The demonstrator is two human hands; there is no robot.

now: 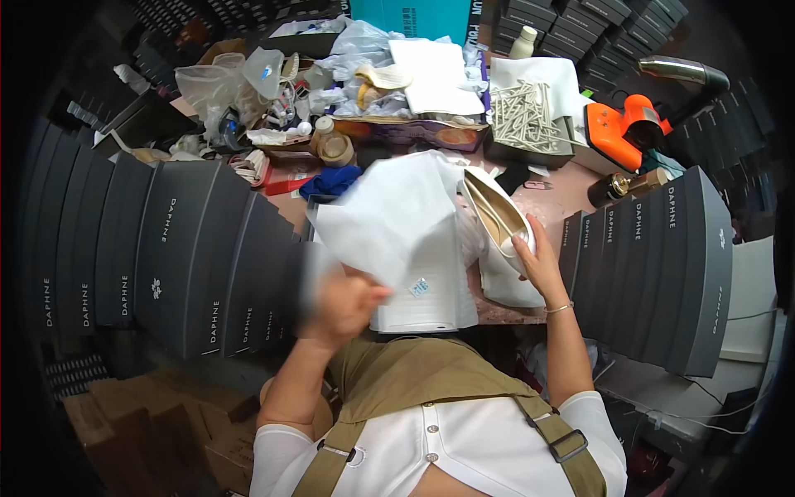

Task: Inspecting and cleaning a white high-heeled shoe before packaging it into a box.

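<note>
My right hand (542, 263) holds a pale slip-on shoe (494, 207) by one end, thumb at the opening. A thin light stick lies inside the shoe. Smeared by motion, my left hand (341, 305) is curled at the lower edge of a white paper sheet (389, 211) and appears to grip it. The sheet is raised over an open shoe box (418, 330) lined with white wrapping, covering its far part. A small printed packet (419, 287) lies on the lining. More white wrapping (507, 286) sits below the shoe.
Dark shoe boxes stand in rows at left (182, 257) and right (654, 265). Behind are a box of light sticks (526, 116), an orange device (614, 132), a dark bottle (609, 190), a blue cloth (331, 180) and a carton of crumpled paper (414, 132).
</note>
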